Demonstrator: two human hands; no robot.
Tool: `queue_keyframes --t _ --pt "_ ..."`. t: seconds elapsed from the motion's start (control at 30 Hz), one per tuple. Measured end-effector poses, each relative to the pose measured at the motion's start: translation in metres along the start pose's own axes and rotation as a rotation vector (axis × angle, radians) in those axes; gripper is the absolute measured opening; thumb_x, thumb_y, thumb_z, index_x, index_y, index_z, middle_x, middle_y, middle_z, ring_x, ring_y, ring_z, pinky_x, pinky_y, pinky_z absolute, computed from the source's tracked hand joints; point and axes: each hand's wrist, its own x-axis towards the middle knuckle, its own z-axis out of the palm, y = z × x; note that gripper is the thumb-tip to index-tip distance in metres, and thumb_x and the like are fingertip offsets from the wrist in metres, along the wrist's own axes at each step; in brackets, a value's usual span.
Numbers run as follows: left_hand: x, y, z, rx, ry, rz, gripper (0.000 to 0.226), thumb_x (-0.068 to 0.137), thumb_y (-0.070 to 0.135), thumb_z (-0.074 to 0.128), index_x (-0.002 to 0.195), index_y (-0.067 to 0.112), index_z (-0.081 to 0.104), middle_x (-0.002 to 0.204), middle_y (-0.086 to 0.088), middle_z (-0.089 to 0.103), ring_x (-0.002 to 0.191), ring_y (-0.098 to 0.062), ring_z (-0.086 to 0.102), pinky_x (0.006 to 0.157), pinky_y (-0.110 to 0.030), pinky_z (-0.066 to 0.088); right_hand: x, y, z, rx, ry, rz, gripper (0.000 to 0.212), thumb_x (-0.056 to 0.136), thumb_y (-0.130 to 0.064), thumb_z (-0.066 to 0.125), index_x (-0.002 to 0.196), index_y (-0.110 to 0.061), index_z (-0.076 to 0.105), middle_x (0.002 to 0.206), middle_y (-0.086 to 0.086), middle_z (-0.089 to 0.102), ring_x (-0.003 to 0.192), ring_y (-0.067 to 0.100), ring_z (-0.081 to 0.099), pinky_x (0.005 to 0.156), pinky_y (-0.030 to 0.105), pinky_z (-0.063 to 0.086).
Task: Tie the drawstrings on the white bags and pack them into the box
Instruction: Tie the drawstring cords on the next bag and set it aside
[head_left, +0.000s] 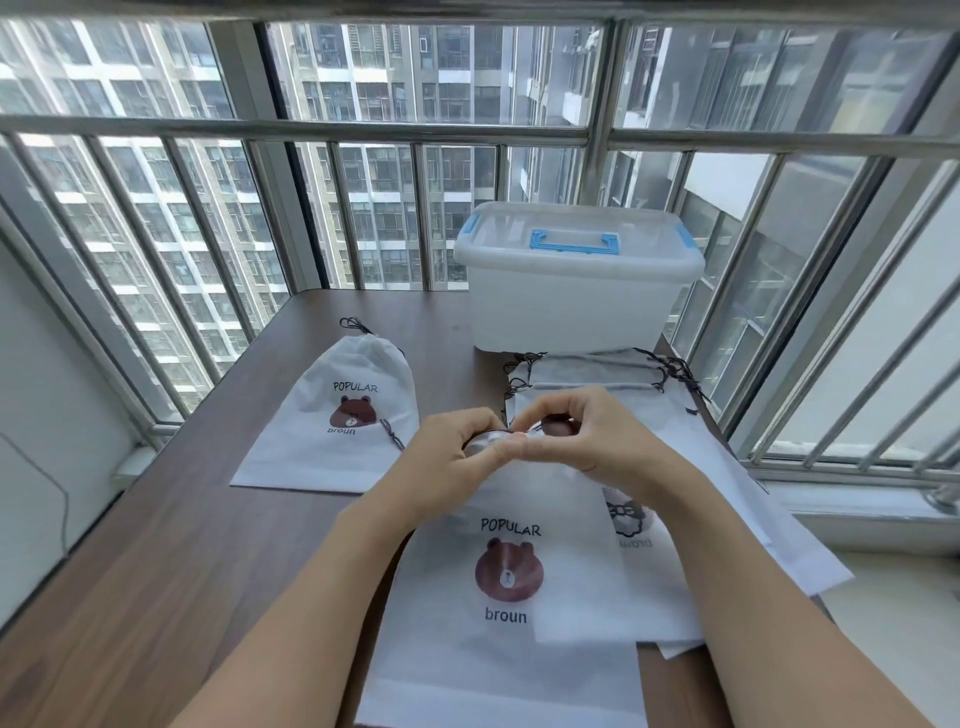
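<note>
A white drawstring bag (511, 639) printed with a brown bear lies flat in front of me on the brown table (208, 545). My left hand (452, 457) and my right hand (582, 436) meet at its gathered top, both pinching the dark drawstring (480, 435). Another bear bag (337, 415) with its top cinched lies at the left. A pile of flat white bags (691, 436) spreads to the right. The translucent box (571, 291) with a blue handle stands at the back, its lid on.
The table stands against a barred window (363, 208) at the back and right. A white sill (883, 525) runs along the right side. A white wall with a thin cable (65, 499) lies to the left.
</note>
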Motion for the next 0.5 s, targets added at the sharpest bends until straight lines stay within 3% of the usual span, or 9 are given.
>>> queue_keyframes --t 0.03,0.1,0.13,0.2,0.27,0.37,0.43,0.5 --pt "0.0 -0.001 0.0 0.003 -0.012 0.005 0.039 0.088 0.052 0.061 0.078 0.014 0.062 0.061 0.015 0.048 0.056 -0.005 0.041 0.053 -0.022 0.033 0.0 -0.001 -0.002 0.007 0.007 0.012 0.017 0.08 -0.031 0.084 0.088 -0.018 0.078 0.061 0.012 0.039 0.055 0.013 0.032 0.051 0.022 0.027" --pt "-0.002 0.0 0.002 -0.017 -0.034 0.005 0.034 0.093 0.043 0.064 0.077 0.014 0.062 0.061 0.015 0.045 0.056 -0.004 0.039 0.053 -0.02 0.031 0.002 0.001 -0.003 -0.034 0.028 0.008 0.021 0.08 -0.041 0.075 0.087 -0.022 0.079 0.077 0.028 0.06 0.068 0.017 0.046 0.063 0.029 0.036" --pt "-0.002 0.0 0.002 -0.015 -0.038 0.009 0.029 0.094 0.039 0.066 0.078 0.015 0.064 0.061 0.013 0.048 0.056 -0.004 0.04 0.053 -0.02 0.032 0.004 0.004 -0.003 -0.073 0.044 0.018 0.025 0.078 -0.045 0.068 0.086 -0.024 0.079 0.087 0.026 0.067 0.074 0.018 0.051 0.069 0.032 0.037" --pt "-0.002 0.001 0.001 0.014 -0.014 0.023 0.02 0.092 0.034 0.07 0.081 0.017 0.067 0.062 0.005 0.055 0.056 -0.004 0.043 0.054 -0.018 0.035 0.005 0.007 -0.005 -0.164 0.074 0.044 0.02 0.079 -0.039 0.062 0.081 -0.026 0.078 0.078 0.014 0.07 0.069 0.014 0.052 0.068 0.033 0.038" --pt "-0.002 0.001 -0.001 0.032 0.03 0.031 0.021 0.087 0.035 0.075 0.079 0.018 0.066 0.058 0.006 0.056 0.053 -0.003 0.042 0.053 -0.017 0.035 0.005 0.009 -0.009 -0.238 0.079 0.046 0.016 0.087 -0.024 0.064 0.077 -0.022 0.075 0.059 -0.001 0.055 0.053 0.009 0.042 0.057 0.027 0.034" --pt "-0.003 -0.001 -0.004 0.02 0.07 0.01 0.03 0.089 0.035 0.073 0.07 0.018 0.057 0.047 0.013 0.036 0.049 -0.005 0.032 0.051 -0.019 0.029 0.003 0.014 -0.013 -0.222 0.052 0.052 0.02 0.094 -0.019 0.064 0.079 -0.009 0.07 0.054 -0.009 0.039 0.046 0.008 0.03 0.047 0.022 0.027" --pt "-0.001 -0.001 -0.005 0.008 0.074 -0.003 0.039 0.094 0.035 0.066 0.064 0.016 0.048 0.05 0.014 0.032 0.051 -0.007 0.03 0.051 -0.021 0.027 0.003 0.015 -0.015 -0.21 0.073 0.015 0.022 0.095 -0.024 0.067 0.081 -0.006 0.069 0.063 -0.01 0.044 0.053 0.009 0.035 0.052 0.022 0.031" --pt "0.0 0.003 -0.007 -0.095 0.06 -0.011 0.043 0.094 0.036 0.059 0.06 0.016 0.041 0.055 0.011 0.031 0.053 -0.009 0.028 0.051 -0.024 0.023 0.005 0.015 -0.015 -0.238 0.098 -0.026 0.022 0.094 -0.025 0.07 0.078 -0.01 0.069 0.084 -0.008 0.055 0.067 0.008 0.045 0.066 0.023 0.036"
